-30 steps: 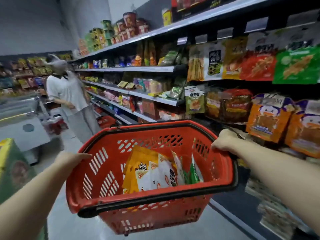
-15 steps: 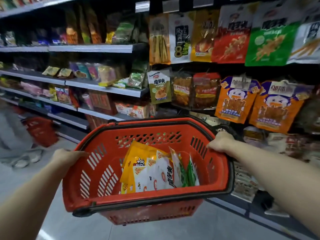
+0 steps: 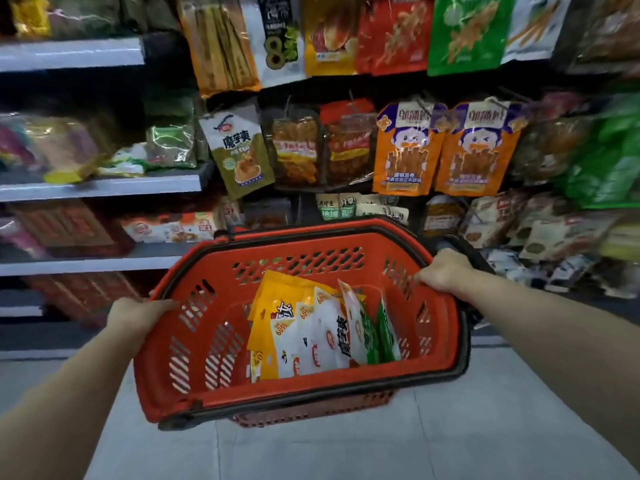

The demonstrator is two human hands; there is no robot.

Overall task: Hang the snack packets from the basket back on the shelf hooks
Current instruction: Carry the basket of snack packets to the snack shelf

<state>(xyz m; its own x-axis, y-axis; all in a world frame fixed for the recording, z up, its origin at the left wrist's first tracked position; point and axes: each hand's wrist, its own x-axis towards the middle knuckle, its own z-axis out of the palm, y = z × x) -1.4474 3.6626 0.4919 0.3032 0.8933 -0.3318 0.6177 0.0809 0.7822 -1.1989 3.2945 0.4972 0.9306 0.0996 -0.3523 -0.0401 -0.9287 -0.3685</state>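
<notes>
I hold a red plastic basket (image 3: 194, 368) in front of me, tilted toward the shelves. My left hand (image 3: 138, 317) grips its left rim and my right hand (image 3: 446, 271) grips its right rim by the black handle. Inside lie several snack packets (image 3: 318, 330): yellow ones at the left, white ones in the middle, green ones at the right. Straight ahead, hanging packets fill the shelf hooks, among them two orange duck-print packets (image 3: 408, 150) and an olive-green packet (image 3: 240, 154).
White shelf boards (image 3: 100, 187) with blurred goods run along the left. More packets hang above (image 3: 391, 32) and low at the right (image 3: 540, 230). Grey floor tiles (image 3: 311, 452) lie beneath the basket.
My view has swung right and closer to the hanging packets; the aisle and the person at the left are out of view. Both hands keep their grip on the basket.
</notes>
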